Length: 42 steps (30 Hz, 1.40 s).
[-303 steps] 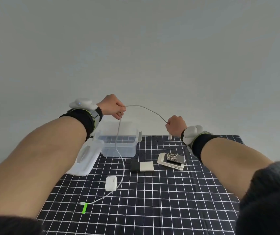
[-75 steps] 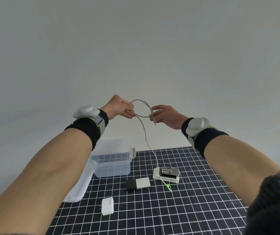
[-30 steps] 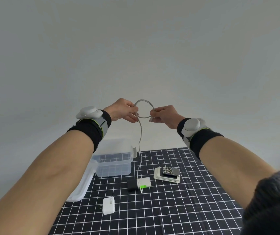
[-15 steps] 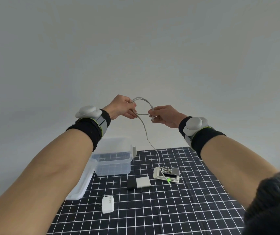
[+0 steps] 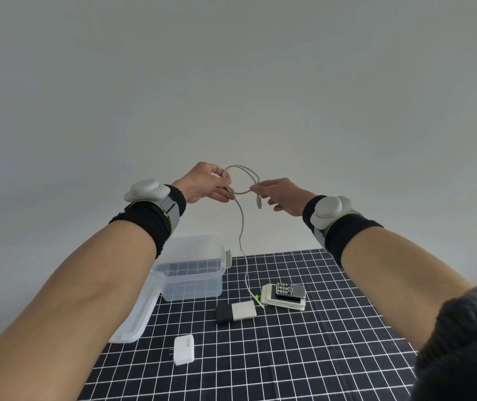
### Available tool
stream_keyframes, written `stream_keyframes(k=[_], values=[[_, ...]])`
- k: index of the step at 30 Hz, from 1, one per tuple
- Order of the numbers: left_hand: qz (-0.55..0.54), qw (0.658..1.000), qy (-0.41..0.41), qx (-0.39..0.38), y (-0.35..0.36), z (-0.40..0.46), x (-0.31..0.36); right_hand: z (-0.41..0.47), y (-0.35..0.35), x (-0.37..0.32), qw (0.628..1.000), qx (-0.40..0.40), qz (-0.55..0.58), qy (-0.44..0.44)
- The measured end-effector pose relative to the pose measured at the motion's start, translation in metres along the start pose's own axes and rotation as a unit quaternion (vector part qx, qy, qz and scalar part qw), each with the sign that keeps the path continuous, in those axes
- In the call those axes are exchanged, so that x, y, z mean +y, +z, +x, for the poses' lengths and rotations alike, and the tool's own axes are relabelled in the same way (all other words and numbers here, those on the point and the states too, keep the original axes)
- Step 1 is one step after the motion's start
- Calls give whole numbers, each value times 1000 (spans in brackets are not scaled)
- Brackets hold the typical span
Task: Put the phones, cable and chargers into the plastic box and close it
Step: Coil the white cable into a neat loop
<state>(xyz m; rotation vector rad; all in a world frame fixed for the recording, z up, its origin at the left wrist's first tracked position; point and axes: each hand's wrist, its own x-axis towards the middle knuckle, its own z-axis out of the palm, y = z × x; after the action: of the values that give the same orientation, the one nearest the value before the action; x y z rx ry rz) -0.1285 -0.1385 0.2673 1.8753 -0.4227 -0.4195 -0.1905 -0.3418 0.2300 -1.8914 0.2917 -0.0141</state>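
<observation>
cable-coiling step: the left hand (image 5: 208, 183) pinches the cable (image 5: 243, 180) loop in the air and the right hand (image 5: 282, 195) pinches its near end, the tail dangling toward the phones (image 5: 285, 296). next, wind the tail and lower the coil into the open plastic box (image 5: 193, 273).

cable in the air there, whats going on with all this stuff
A person is coiling a grey cable above the table. The left hand pinches the loop at one side and the right hand pinches it at the other, with the long tail hanging down toward the mat. The clear plastic box stands open and looks empty, its lid leaning beside it. A white charger, a black-and-grey charger and a stack of phones lie on the mat, not yet packed.
</observation>
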Motion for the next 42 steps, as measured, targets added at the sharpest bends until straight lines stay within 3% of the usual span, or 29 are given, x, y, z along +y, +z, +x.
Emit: stream_keyframes(k=[4, 10, 16, 19, 22, 27, 35, 42], values=[[-7, 1000, -1, -3, 0, 1, -1, 4, 3, 3, 999, 0, 51, -3], [-11, 1000, 15, 19, -1, 4, 2, 7, 7, 10, 997, 37, 34, 53], [-58, 998, 24, 14, 3, 7, 5, -8, 11, 10, 983, -132, 25, 123], [-60, 998, 23, 3, 5, 7, 7, -7, 16, 15, 975, -163, 85, 123], [-53, 998, 15, 9, 4, 6, 6, -3, 15, 21, 972, -129, 142, 135], [-40, 999, -3, 12, 3, 5, -1, 5, 9, 20, 966, -8, 223, 132], [-45, 999, 8, 27, 9, 8, 5, 3, 2, 13, 902, 102, 404, 114], [-61, 997, 19, 54, 13, 12, 7, 8, 1, 4, 909, 168, 371, 89]])
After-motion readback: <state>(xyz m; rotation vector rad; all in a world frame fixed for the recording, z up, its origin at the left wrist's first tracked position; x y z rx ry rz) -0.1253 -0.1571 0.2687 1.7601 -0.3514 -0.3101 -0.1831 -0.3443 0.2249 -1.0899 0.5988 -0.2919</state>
